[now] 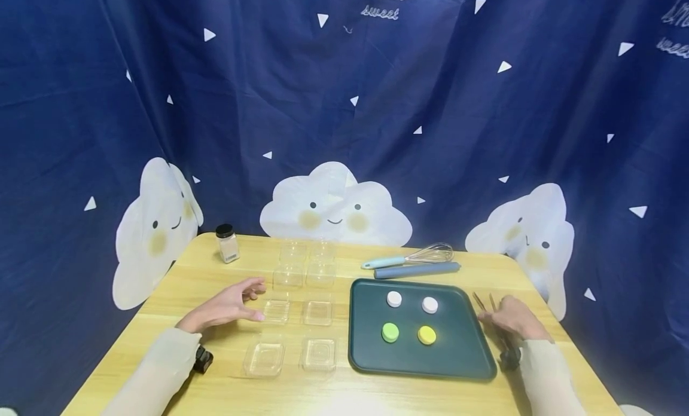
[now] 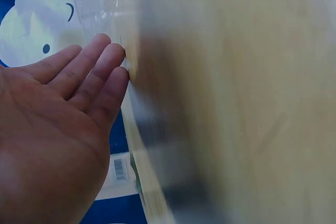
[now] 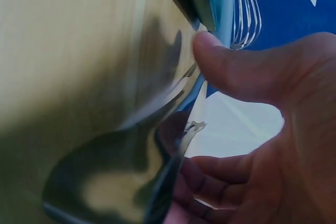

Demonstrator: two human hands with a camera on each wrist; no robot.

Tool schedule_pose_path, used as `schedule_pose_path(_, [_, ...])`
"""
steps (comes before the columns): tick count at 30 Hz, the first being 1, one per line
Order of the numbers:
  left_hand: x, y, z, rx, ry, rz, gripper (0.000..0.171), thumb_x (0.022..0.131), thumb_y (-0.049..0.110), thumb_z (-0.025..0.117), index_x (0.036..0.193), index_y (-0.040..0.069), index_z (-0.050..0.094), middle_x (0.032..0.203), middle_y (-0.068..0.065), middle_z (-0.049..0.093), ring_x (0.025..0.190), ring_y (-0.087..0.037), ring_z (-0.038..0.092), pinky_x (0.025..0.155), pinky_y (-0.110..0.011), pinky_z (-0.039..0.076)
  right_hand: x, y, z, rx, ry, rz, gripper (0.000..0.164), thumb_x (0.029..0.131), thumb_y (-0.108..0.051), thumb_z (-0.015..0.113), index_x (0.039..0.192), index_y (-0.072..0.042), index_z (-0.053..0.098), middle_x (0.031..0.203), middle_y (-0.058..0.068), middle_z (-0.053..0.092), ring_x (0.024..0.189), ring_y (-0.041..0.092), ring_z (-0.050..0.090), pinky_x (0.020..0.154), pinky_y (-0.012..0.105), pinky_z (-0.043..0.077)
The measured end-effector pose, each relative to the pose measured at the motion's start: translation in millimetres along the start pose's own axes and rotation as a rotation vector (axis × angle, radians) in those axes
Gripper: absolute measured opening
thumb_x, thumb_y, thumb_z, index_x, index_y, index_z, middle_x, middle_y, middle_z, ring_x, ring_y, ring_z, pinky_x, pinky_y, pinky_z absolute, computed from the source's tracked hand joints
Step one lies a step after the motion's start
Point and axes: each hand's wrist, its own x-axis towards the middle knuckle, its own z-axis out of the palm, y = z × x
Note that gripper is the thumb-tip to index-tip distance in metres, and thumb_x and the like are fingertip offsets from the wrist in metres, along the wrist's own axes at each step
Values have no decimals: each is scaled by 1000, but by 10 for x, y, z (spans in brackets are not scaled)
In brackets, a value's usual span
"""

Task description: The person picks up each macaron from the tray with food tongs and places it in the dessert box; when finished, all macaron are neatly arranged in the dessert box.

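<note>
Our hands are well apart over the wooden table (image 1: pixel 344 398). Our left hand (image 1: pixel 231 302) is spread, fingers extended and holding nothing, its fingertips just beside the nearest of the clear plastic containers (image 1: pixel 276 312); we cannot tell whether they touch. Eight of these lie to that hand's right, some farther from us and some nearer. Beyond the same hand stands a black-lidded jar (image 1: pixel 228 248).

Our right hand (image 1: pixel 511 317) reaches over metal tongs (image 3: pixel 100 177), its thumb and bent fingers on either side; we cannot tell whether it clamps them. Just left of that hand, a dark green tray (image 1: pixel 420 361) bears two white discs (image 1: pixel 394 299), a green disc (image 1: pixel 390 332) and a yellow disc (image 1: pixel 427 335). Beyond the tray, left of and farther off than our right hand, lie a whisk (image 1: pixel 384 262) and a blue rod (image 1: pixel 414 271).
</note>
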Motion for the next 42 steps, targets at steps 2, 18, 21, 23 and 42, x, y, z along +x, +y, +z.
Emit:
schedule_pose_path(2, [6, 17, 16, 6, -12, 4, 95, 80, 35, 85, 154, -1, 36, 144, -19, 56, 121, -29, 54, 102, -42, 48, -27, -23, -4, -25, -17, -2, 44, 82, -44, 76, 59, -15, 52, 57, 0, 50, 53, 18, 51, 51, 32, 44])
schedule_pose_path(18, [25, 111, 119, 35, -50, -10, 99, 75, 36, 88, 153, 0, 38, 140, -14, 58, 120, -28, 53, 105, -50, 46, -15, -19, -28, -83, 1, -66, 34, 81, -33, 75, 81, -4, 57, 74, 8, 58, 68, 23, 56, 59, 36, 47])
schedule_pose_path(21, [36, 117, 129, 58, -37, -18, 95, 74, 37, 89, 150, 2, 43, 138, -11, 60, 118, -26, 54, 104, -48, 47, -6, -16, -30, -82, 22, -76, 32, 81, -31, 74, 81, -4, 58, 74, 8, 59, 68, 24, 57, 59, 37, 47])
schedule_pose_path(23, [42, 126, 132, 64, -27, -26, 91, 74, 37, 89, 147, 4, 48, 136, -10, 61, 117, -25, 55, 103, -46, 48, 0, -4, -28, -80, 33, -70, 31, 82, -30, 73, 82, -4, 58, 74, 8, 60, 69, 24, 58, 60, 37, 48])
schedule_pose_path(42, [69, 125, 145, 89, -19, -31, 79, 76, 40, 88, 140, 6, 56, 129, -7, 66, 113, -23, 58, 99, -42, 50, 123, -45, 26, 75, 425, -71, 43, 95, -27, 63, 123, 5, 66, 101, 25, 74, 89, 41, 69, 78, 52, 53])
